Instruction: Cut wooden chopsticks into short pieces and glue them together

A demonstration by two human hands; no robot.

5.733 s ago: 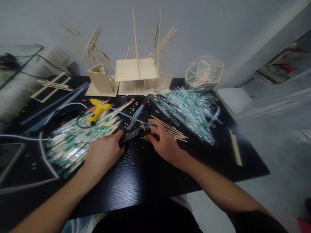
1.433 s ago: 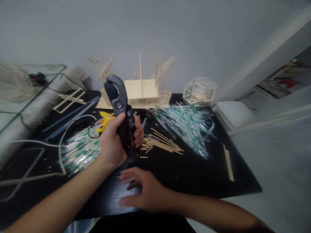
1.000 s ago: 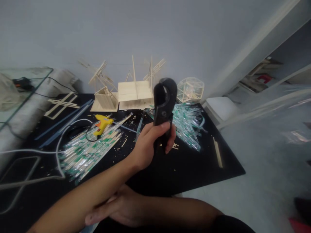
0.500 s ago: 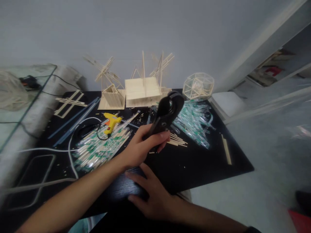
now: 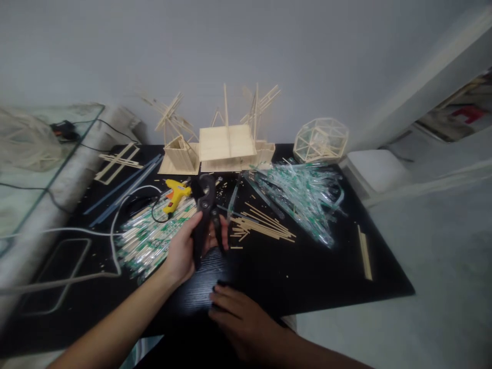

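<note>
My left hand [image 5: 184, 251] is closed around the handles of black hand shears [image 5: 207, 197], their jaws pointing away from me, between the glue gun and some loose sticks. My right hand [image 5: 246, 312] rests low over the table's front edge with its fingers stretched out to the left, holding nothing that I can see. Beyond the left hand, a yellow glue gun [image 5: 177, 193] lies on a pile of wrapped chopsticks [image 5: 154, 238]. Short thin wooden sticks [image 5: 265, 223] are scattered to the right of the shears.
Along the wall stand a wooden stick model [image 5: 226, 141] and a faceted stick frame [image 5: 322, 138]. Empty plastic wrappers [image 5: 303, 189] heap at the right of the black table [image 5: 315, 277]. A white cable [image 5: 113, 225] loops on the left; a few sticks [image 5: 364, 251] lie far right.
My left hand has moved down and left with the shears, drawing them nearer the glue gun and uncovering the loose sticks. My right hand has shifted slightly right and down.
</note>
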